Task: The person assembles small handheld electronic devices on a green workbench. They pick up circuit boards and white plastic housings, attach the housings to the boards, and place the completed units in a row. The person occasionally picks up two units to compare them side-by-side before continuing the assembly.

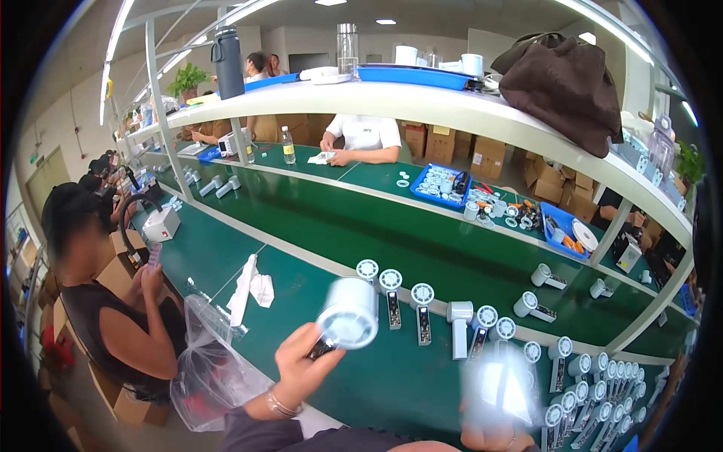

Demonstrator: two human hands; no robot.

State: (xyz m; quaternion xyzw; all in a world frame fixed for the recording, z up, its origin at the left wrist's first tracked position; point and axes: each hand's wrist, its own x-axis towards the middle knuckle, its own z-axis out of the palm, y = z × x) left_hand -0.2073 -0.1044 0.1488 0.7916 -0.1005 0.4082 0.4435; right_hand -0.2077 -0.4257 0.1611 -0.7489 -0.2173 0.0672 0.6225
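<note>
My left hand [301,365] is closed round the handle of a pale blue hair dryer [348,313], lifted above the green bench. Its round head tilts toward me, and dark inner parts show at the handle. At the lower edge, my right hand [493,439] grips another pale blue dryer body [501,388], smeared by motion and glare. Beyond my hands stand several half-built hair dryers [423,305] in a row, ringed round ends up, their open handles showing circuit boards. A denser group of such dryers [595,399] stands at the right.
A green conveyor belt [324,218] runs across behind the row, carrying a few dryers [535,305]. White cloth [248,290] and a clear plastic bag [207,377] lie left. A seated co-worker [113,301] holds a phone. Overhead, a white shelf [301,102] bears bottles, trays and a brown bag.
</note>
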